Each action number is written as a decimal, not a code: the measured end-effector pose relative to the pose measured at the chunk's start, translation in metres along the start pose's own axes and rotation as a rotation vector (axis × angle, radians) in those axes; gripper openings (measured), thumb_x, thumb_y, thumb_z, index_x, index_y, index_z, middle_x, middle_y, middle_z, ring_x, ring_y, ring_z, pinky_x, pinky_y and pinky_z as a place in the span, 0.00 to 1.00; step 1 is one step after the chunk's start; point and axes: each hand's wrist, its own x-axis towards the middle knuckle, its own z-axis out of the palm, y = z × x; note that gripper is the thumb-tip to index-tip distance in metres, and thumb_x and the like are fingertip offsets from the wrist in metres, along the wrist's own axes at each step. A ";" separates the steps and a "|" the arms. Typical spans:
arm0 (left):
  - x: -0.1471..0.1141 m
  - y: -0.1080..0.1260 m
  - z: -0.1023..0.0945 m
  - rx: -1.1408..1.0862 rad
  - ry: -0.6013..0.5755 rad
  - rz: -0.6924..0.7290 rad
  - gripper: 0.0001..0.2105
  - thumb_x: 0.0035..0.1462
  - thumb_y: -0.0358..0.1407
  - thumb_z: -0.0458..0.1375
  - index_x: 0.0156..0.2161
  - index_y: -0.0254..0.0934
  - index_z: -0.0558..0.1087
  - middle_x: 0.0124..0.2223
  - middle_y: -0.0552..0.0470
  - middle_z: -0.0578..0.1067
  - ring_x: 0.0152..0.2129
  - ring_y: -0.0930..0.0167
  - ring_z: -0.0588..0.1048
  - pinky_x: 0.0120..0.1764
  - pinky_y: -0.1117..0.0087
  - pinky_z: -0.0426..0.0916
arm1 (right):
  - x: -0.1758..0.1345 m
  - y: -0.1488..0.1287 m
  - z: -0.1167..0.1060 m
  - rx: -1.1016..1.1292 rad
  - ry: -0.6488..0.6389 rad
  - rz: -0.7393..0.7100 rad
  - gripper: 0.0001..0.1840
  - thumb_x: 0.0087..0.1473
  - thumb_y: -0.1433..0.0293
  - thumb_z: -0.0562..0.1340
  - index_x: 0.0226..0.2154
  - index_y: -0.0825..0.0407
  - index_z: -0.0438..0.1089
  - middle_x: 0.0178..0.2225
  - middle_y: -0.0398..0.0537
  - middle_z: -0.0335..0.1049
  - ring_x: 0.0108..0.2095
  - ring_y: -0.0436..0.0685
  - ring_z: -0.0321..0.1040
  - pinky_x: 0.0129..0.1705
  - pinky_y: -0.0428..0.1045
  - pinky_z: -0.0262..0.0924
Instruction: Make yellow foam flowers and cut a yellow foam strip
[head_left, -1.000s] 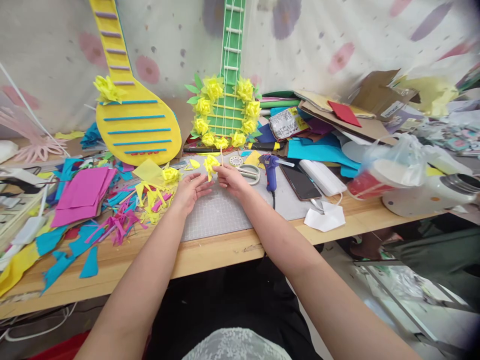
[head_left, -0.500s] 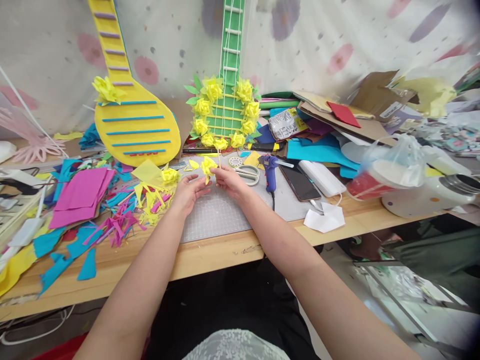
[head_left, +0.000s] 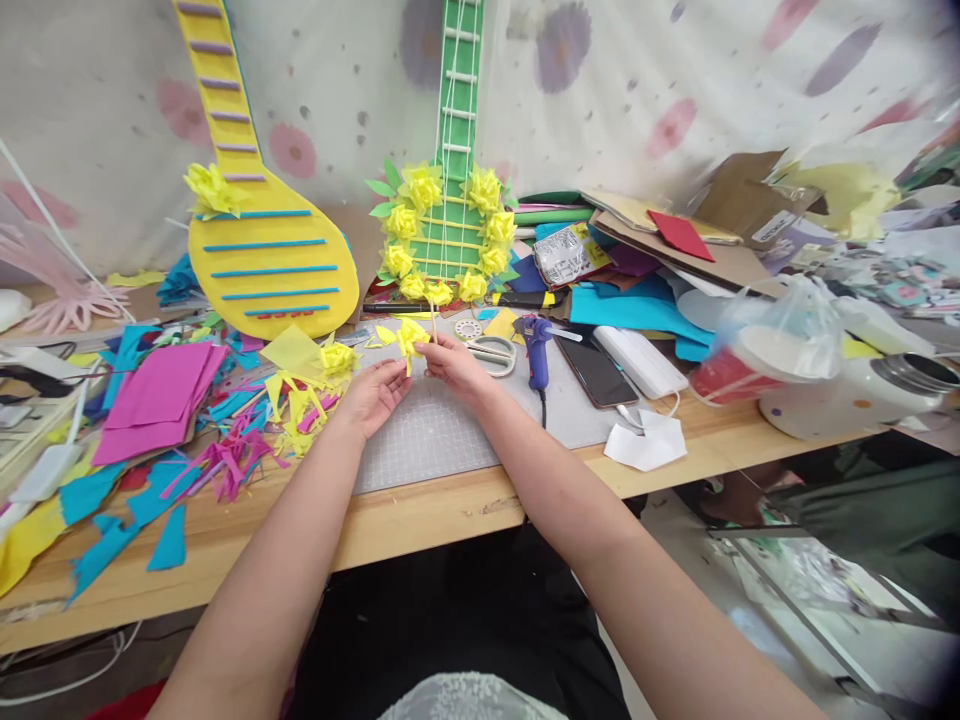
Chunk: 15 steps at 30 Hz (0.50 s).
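Note:
A small yellow paper flower (head_left: 412,336) is held between my two hands over the grey cutting mat (head_left: 431,445). My left hand (head_left: 375,396) pinches its lower tip with thumb and fingertips. On its other side, my right hand (head_left: 454,364) has fingers closed on the flower, and a thin pale stick (head_left: 434,322) rises from that grip. Behind them stands a green paper guitar (head_left: 450,232) ringed with yellow flowers. To its left leans a yellow guitar shape (head_left: 274,265) with blue strips. Another yellow flower (head_left: 337,358) lies among scraps near my left hand.
Scissors (head_left: 491,354), a purple glue gun (head_left: 537,352) and a phone (head_left: 600,372) lie right of my hands. Magenta sheets (head_left: 159,402) and blue scraps (head_left: 169,540) cover the left side. A bagged cup (head_left: 750,362) and a white jug (head_left: 817,405) stand at the right edge.
My left fingers have closed in on the flower's lower tip; before, they were spread more loosely beside it. The flower has turned slightly in my right hand. The view has shifted a little.

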 end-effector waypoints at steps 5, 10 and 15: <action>-0.003 0.003 0.001 -0.069 -0.029 -0.116 0.06 0.52 0.20 0.53 0.32 0.29 0.70 0.25 0.52 0.72 0.21 0.79 0.71 0.27 0.80 0.69 | -0.001 -0.001 0.000 0.046 -0.050 -0.018 0.16 0.37 0.63 0.67 0.27 0.51 0.62 0.15 0.29 0.46 0.15 0.41 0.41 0.25 0.43 0.51; -0.006 0.004 0.003 -0.073 -0.053 -0.178 0.07 0.55 0.21 0.51 0.32 0.29 0.70 0.24 0.51 0.72 0.21 0.78 0.71 0.27 0.80 0.69 | -0.004 -0.003 0.001 0.119 -0.069 0.005 0.14 0.38 0.66 0.66 0.28 0.51 0.63 0.16 0.30 0.47 0.17 0.41 0.43 0.31 0.44 0.56; -0.003 0.000 0.003 0.044 -0.023 -0.073 0.06 0.51 0.21 0.53 0.27 0.30 0.69 0.22 0.53 0.70 0.19 0.80 0.69 0.25 0.81 0.66 | -0.004 -0.003 0.002 0.175 -0.078 0.018 0.11 0.38 0.69 0.66 0.27 0.51 0.64 0.16 0.31 0.48 0.20 0.43 0.52 0.39 0.46 0.60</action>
